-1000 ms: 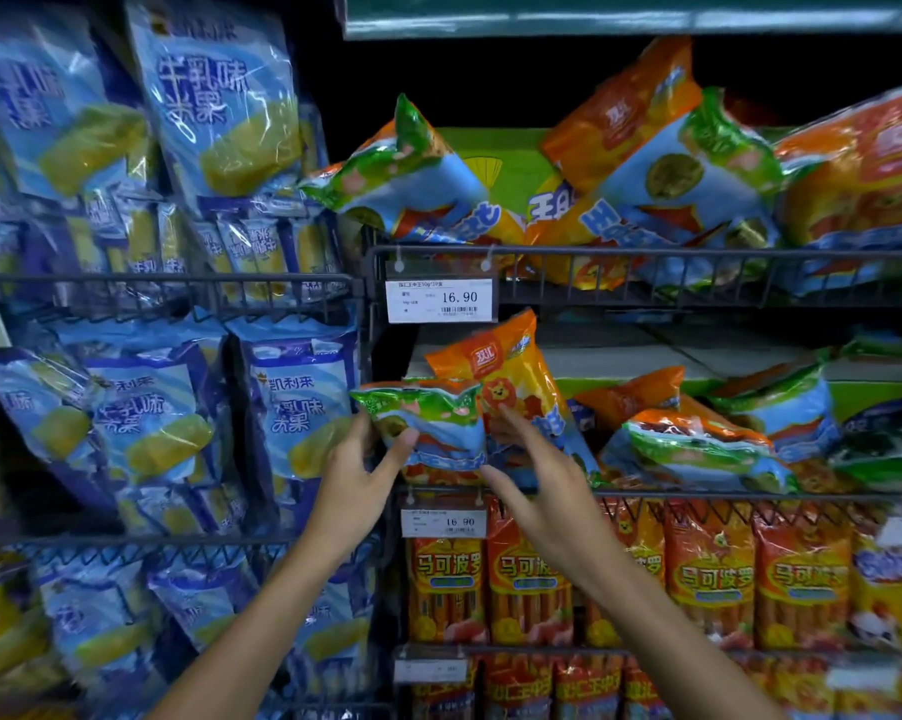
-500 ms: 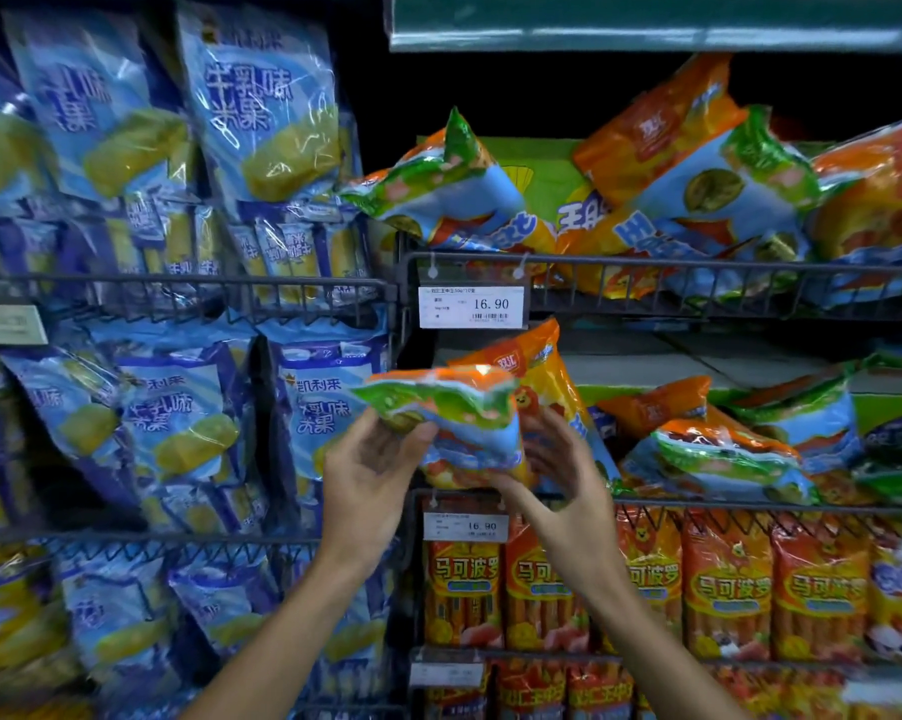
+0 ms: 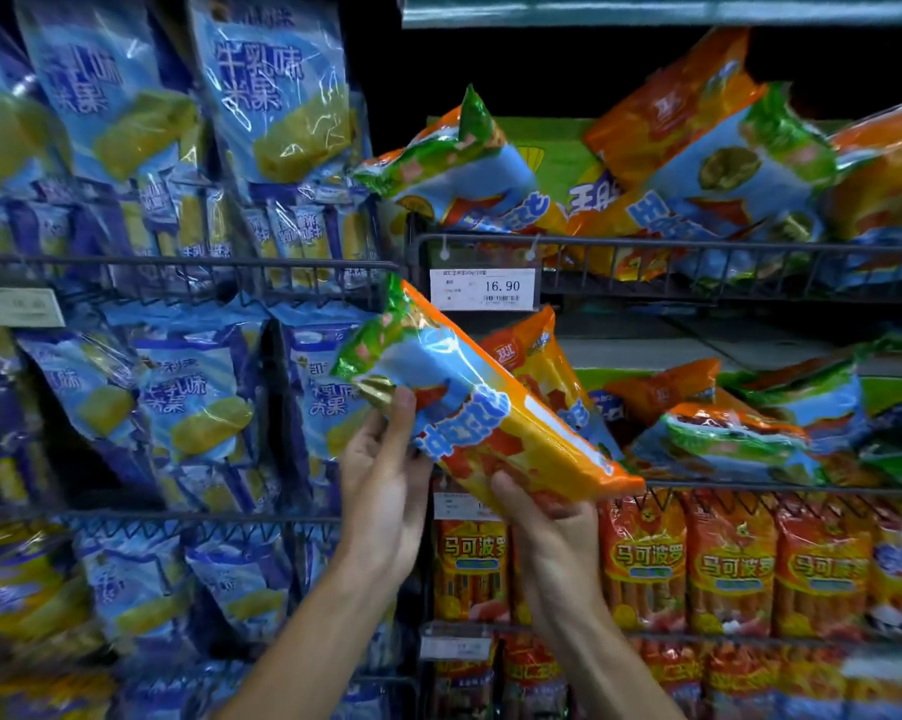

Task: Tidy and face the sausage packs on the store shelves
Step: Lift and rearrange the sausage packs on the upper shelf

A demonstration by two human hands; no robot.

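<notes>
Together we are holding one glossy orange, blue and green plastic sausage pack (image 3: 469, 413), tilted, in front of the wire shelf rail (image 3: 698, 244). Our left hand (image 3: 381, 485) is gripping its green end; our right hand (image 3: 553, 532) is cupping the orange end, fingers curling underneath. Similar packs (image 3: 724, 433) are lying rightward.

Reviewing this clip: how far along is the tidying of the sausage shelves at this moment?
Done: the bottom row of orange upright sausage packs already faces forward. In hand: the left hand and right hand hold one orange, blue and green sausage pack tilted in front of the shelf. Left: the jumbled packs on the middle wire shelf and the leaning packs on the upper wire shelf.
</notes>
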